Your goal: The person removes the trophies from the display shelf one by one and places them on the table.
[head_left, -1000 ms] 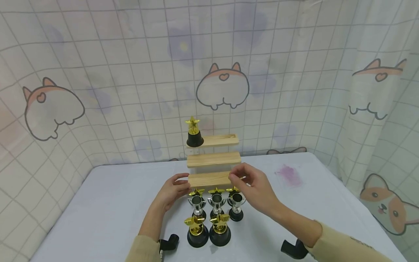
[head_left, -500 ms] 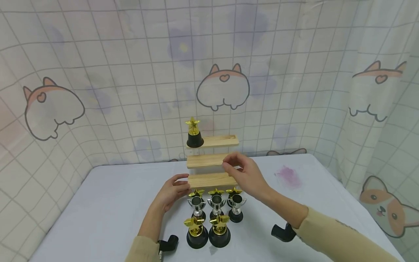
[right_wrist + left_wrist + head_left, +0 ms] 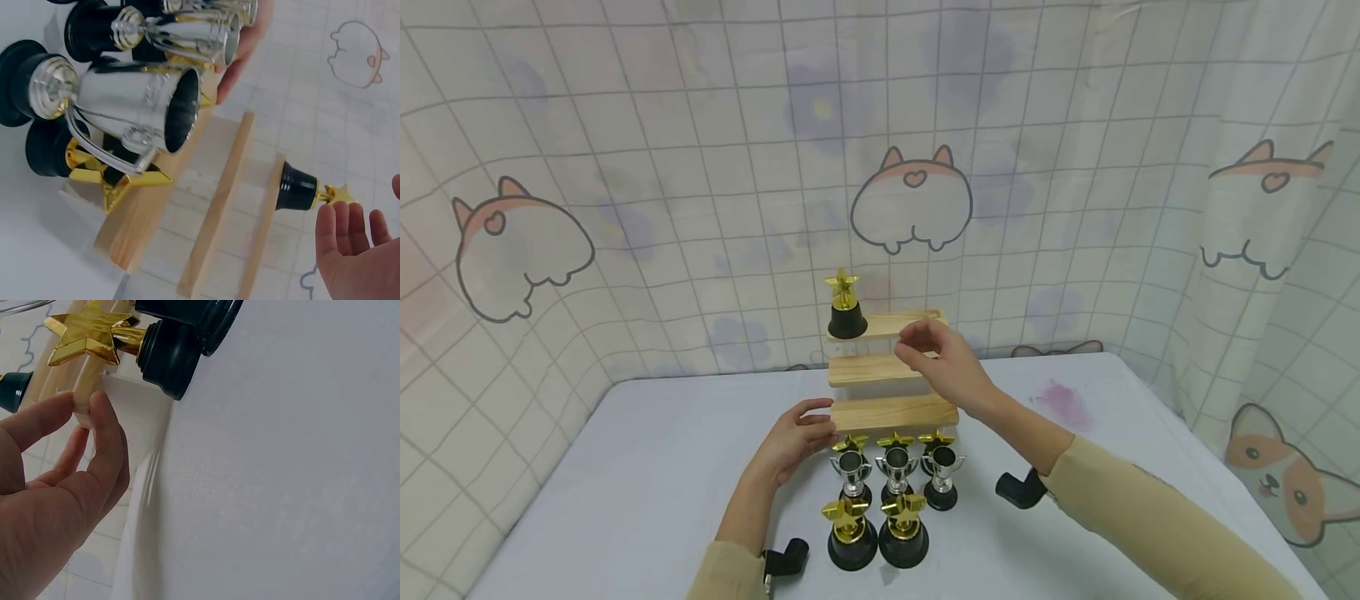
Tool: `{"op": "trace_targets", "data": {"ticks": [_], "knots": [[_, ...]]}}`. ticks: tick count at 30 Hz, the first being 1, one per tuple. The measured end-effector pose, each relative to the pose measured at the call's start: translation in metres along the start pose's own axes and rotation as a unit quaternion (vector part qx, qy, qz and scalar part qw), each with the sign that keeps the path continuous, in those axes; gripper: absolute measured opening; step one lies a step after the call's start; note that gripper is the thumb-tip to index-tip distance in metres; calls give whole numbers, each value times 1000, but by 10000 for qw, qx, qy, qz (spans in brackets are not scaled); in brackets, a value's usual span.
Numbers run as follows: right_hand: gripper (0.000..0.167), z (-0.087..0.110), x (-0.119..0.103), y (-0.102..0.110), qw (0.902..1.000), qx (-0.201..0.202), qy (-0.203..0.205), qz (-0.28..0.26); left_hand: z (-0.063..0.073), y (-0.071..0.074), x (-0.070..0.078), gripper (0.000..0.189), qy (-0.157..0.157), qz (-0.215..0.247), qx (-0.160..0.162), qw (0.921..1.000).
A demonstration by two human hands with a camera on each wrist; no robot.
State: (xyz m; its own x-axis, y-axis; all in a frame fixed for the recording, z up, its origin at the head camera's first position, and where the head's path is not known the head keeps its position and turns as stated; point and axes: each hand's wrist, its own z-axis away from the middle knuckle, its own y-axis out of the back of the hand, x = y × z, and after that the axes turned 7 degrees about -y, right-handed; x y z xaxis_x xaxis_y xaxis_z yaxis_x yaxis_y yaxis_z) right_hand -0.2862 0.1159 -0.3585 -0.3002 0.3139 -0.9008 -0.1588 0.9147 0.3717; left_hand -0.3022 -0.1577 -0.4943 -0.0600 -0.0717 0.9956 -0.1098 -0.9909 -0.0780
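A three-tier wooden display rack [image 3: 895, 413] stands at the back of the table. My left hand [image 3: 796, 437] pinches the left end of its lowest board, with thumb and fingers on the wood [image 3: 83, 403] in the left wrist view. On the left of the top board stands a gold star trophy [image 3: 847, 318] with a black base. My right hand [image 3: 951, 367] hovers before the upper boards, right of that trophy, its fingers loosely bent and holding nothing. In the right wrist view its fingers [image 3: 342, 231] appear near the star, apparently not gripping it.
Before the rack stand three silver cup trophies [image 3: 942, 477], with three gold star trophies [image 3: 936, 442] behind them. Two more star trophies [image 3: 904, 537] stand in front. A white cloth [image 3: 625, 500] covers the table; a patterned curtain [image 3: 700, 208] hangs behind.
My right hand has risen and moved left, from the lowest board's right end to the upper boards. My left hand and the trophies have stayed in place.
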Motion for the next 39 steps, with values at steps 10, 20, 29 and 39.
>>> {"op": "trace_targets", "data": {"ticks": [10, 20, 29, 39], "knots": [[33, -33, 3, -6, 9995, 148, -154, 243, -1, 1, 0, 51, -5, 27, -46, 10000], [38, -70, 11, -15, 9991, 187, -157, 336, -1, 3, -1, 51, 26, 117, -92, 9999], [45, -92, 10, -26, 9991, 207, -261, 252, 1, 2, 3, 51, -53, 134, -105, 9998], [55, -113, 15, -42, 9975, 267, -617, 217, 3, 3, 3, 50, -60, 146, -143, 9998]]}}
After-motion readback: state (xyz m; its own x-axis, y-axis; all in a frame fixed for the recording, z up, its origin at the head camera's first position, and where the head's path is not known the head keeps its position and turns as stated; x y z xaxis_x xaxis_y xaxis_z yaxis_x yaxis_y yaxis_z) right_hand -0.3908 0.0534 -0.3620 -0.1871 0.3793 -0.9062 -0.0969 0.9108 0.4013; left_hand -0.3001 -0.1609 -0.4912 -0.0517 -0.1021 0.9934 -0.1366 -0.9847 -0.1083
